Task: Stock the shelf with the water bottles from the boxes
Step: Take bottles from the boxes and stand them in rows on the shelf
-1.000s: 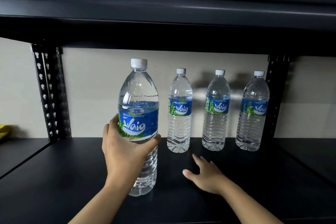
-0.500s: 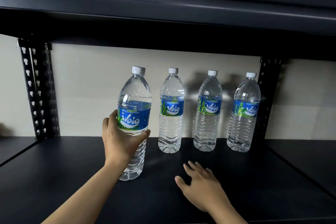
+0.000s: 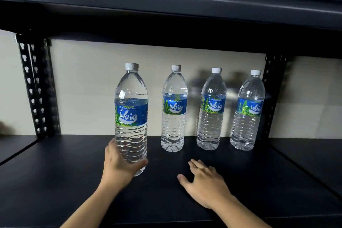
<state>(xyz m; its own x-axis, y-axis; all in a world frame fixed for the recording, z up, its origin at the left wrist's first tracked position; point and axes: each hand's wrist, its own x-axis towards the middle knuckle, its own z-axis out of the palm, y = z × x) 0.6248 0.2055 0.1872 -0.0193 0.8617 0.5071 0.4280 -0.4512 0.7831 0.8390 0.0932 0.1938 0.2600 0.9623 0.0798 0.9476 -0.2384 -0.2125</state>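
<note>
My left hand grips the lower body of a clear water bottle with a blue label and white cap, upright on the black shelf board. Three matching bottles stand in a row along the back: one just right of mine, a second and a third by the right upright. The held bottle stands nearer to me than that row. My right hand rests flat on the shelf, fingers spread, holding nothing.
The upper shelf board hangs low over the bottle caps. Black perforated uprights stand at the back left and back right. A pale wall closes the back. Neighbouring shelf bays continue on both sides.
My left hand has carried the bottle deeper onto the shelf and slid down from the label to the lower body. My right hand stays flat on the board.
</note>
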